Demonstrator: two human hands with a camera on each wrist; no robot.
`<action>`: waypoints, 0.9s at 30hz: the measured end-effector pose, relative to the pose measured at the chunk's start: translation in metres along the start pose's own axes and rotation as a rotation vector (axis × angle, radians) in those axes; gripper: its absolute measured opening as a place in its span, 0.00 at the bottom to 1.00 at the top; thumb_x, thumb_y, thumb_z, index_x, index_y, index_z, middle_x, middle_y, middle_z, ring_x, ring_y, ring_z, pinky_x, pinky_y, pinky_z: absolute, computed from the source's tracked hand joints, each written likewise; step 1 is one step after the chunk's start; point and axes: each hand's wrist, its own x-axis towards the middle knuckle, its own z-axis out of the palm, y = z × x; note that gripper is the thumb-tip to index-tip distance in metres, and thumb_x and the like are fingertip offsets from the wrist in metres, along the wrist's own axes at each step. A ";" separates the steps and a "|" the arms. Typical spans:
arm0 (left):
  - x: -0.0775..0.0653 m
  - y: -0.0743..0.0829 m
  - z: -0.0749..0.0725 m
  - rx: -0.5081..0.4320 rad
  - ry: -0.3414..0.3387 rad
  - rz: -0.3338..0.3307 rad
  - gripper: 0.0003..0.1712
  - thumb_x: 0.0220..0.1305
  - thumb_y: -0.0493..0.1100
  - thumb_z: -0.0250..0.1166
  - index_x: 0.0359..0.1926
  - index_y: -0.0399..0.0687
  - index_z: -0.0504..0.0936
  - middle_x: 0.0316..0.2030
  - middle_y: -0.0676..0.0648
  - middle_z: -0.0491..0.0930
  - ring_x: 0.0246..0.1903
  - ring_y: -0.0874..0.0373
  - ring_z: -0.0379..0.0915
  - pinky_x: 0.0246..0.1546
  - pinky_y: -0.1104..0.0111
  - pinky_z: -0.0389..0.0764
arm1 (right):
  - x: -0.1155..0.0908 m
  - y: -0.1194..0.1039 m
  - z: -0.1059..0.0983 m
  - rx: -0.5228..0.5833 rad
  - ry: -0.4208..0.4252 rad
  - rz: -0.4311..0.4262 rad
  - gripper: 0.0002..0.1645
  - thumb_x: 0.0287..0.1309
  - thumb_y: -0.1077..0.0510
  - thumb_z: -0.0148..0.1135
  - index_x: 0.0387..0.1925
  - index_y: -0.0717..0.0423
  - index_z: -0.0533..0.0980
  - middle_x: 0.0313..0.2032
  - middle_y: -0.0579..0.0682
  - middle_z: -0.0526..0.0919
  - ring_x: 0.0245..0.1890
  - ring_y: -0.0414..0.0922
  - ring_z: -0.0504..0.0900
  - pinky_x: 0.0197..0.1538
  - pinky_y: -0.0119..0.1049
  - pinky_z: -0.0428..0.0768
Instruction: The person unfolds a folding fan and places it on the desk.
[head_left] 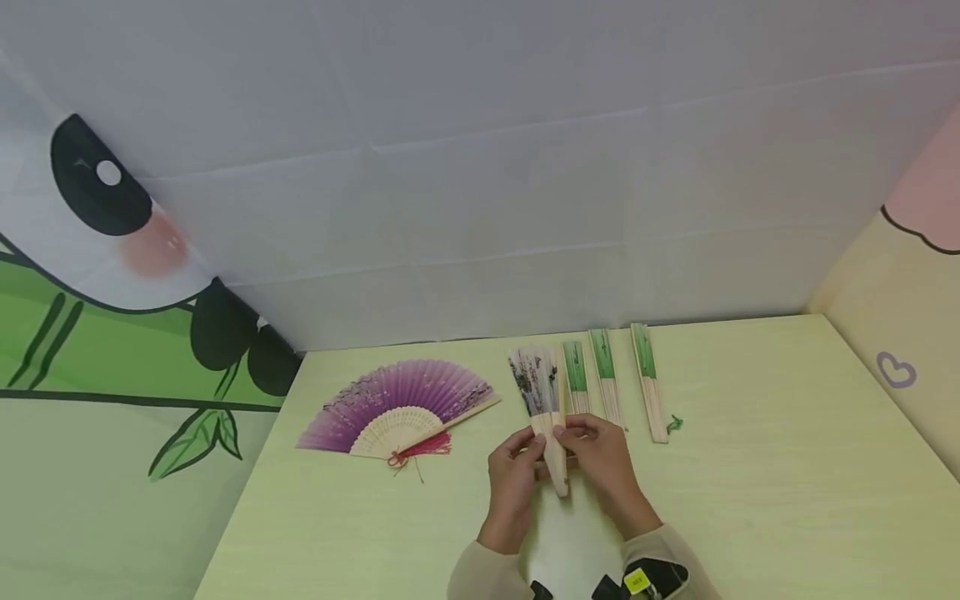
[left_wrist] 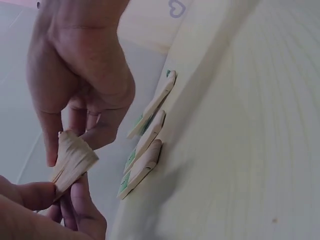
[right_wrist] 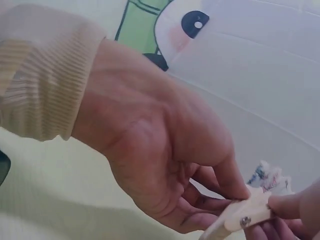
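Note:
Both hands hold a partly folded hand fan point(head_left: 536, 383) with white cloth and a dark floral print, its pale wooden ribs narrowing toward the person. My left hand point(head_left: 514, 479) pinches the ribs from the left, thumb on top. From the right, my right hand point(head_left: 600, 454) pinches the other side of the ribs with thumb and fingers. In the left wrist view the fan's rib ends point(left_wrist: 75, 162) sit between both hands' fingers, above the table. A small metal rivet point(right_wrist: 245, 221) shows at the fan's narrow end in the right wrist view.
An open purple fan point(head_left: 420, 396) with a red tassel point(head_left: 435, 444) lies on the left of the table point(head_left: 787, 467). Behind and right of the hands lie folded green fans point(head_left: 575, 367), point(head_left: 604, 358), point(head_left: 645, 358); the rightmost has a green tassel point(head_left: 675, 423). A white cloth wall stands behind.

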 end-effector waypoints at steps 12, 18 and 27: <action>-0.002 0.004 -0.002 -0.156 0.109 0.025 0.21 0.76 0.34 0.60 0.64 0.26 0.76 0.44 0.45 0.79 0.38 0.59 0.78 0.28 0.74 0.83 | 0.002 -0.003 -0.004 0.301 0.026 0.070 0.21 0.71 0.68 0.64 0.61 0.72 0.71 0.29 0.45 0.86 0.26 0.37 0.85 0.29 0.30 0.86; -0.004 0.004 -0.003 -0.231 0.183 0.034 0.19 0.76 0.34 0.61 0.62 0.27 0.76 0.40 0.47 0.78 0.36 0.59 0.78 0.29 0.73 0.84 | 0.000 -0.003 -0.002 0.385 0.045 0.094 0.17 0.72 0.69 0.62 0.57 0.70 0.69 0.28 0.45 0.82 0.27 0.37 0.84 0.31 0.30 0.88; -0.009 0.004 -0.004 -0.315 0.251 0.038 0.14 0.79 0.37 0.58 0.57 0.30 0.76 0.40 0.47 0.79 0.39 0.58 0.77 0.35 0.70 0.86 | -0.006 -0.004 0.005 0.488 0.098 0.120 0.12 0.72 0.73 0.59 0.48 0.66 0.65 0.28 0.46 0.80 0.26 0.37 0.85 0.32 0.30 0.88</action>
